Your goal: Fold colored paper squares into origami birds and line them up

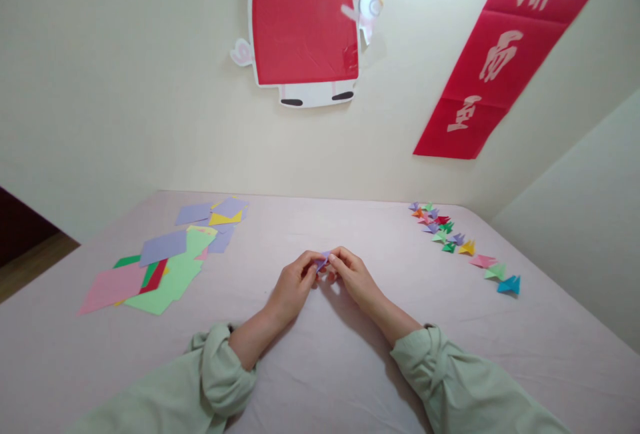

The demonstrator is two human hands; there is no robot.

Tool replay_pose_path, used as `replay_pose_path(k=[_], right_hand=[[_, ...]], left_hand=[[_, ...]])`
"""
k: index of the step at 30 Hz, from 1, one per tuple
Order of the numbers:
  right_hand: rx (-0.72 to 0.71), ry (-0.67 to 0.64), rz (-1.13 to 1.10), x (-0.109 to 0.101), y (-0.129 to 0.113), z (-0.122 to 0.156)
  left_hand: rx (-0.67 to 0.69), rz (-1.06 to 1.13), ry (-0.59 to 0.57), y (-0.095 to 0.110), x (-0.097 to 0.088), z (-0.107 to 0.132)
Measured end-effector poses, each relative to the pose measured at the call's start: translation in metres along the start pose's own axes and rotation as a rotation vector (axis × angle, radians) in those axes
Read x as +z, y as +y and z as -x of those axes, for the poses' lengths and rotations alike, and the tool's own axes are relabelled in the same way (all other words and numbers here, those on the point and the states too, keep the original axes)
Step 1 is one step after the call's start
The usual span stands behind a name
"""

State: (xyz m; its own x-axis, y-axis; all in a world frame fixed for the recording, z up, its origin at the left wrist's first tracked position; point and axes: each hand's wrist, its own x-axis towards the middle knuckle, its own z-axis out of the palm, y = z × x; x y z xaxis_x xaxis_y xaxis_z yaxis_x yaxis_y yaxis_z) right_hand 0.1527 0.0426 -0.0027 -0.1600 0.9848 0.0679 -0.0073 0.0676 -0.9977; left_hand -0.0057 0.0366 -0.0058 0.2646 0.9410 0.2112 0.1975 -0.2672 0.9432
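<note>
My left hand [295, 282] and my right hand [353, 277] meet at the middle of the pale pink table [320, 367]. Both pinch a small folded purple paper piece [323, 261] between their fingertips, just above the table top. Most of the piece is hidden by my fingers. Both forearms wear rolled-up light green sleeves.
Flat coloured paper squares [160, 264] lie scattered at the left, purple, green, pink, yellow and red. A row of several small folded paper pieces [457, 242] runs along the right side. A cream wall stands behind with a cartoon cut-out [305, 27] and a red banner [505, 54].
</note>
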Motion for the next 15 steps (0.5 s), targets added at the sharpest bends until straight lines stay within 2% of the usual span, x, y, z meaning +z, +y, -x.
replay_pose_path(k=[5,11,15], right_hand=[[0.013,-0.010,-0.017,0.0002,-0.0026,0.0003],[0.009,0.001,0.028,-0.0015,0.0011,-0.0011],[0.001,0.000,0.041,-0.0012,0.0048,-0.0027]], left_hand=[[-0.005,-0.001,-0.002,0.0013,0.0005,-0.0005],[-0.074,0.063,0.001,0.0010,0.0021,0.0002],[-0.057,0.023,-0.011,0.0038,0.0026,0.0020]])
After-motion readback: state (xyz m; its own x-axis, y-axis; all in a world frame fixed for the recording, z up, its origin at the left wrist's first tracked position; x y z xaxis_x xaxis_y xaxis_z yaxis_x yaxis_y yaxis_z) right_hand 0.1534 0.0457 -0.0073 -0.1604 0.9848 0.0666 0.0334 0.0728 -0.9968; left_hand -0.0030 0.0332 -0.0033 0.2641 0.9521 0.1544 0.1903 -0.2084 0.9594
